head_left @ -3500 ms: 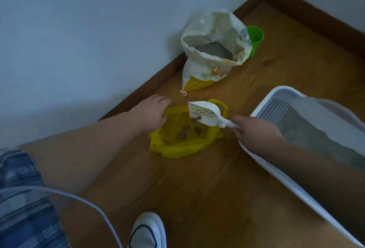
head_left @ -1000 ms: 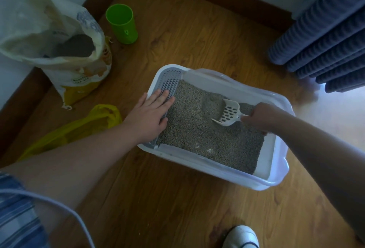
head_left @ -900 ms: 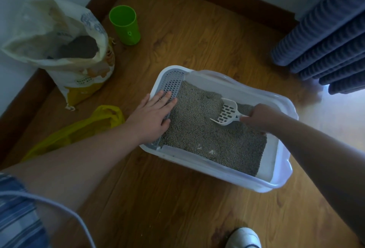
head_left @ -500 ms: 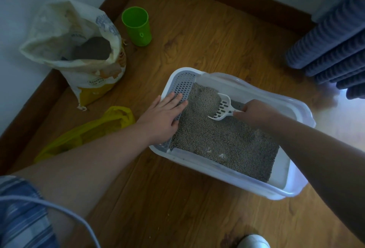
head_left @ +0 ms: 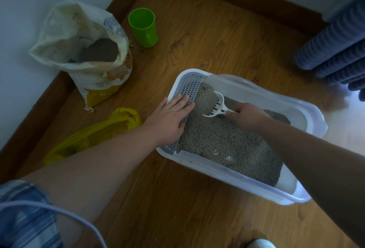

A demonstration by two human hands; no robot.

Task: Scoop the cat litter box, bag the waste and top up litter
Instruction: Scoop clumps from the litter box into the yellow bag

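Sweeping scoop [head_left: 216,107] from mid-box into far corner beside grate [head_left: 190,87]; right hand [head_left: 246,116] clamped on handle. Left hand [head_left: 169,121] flat, fingers straight, pressing grate, steadying litter box [head_left: 217,170]. Yellow bag [head_left: 94,135] on floor, just left. Likely another sifting pass; top-up pending.
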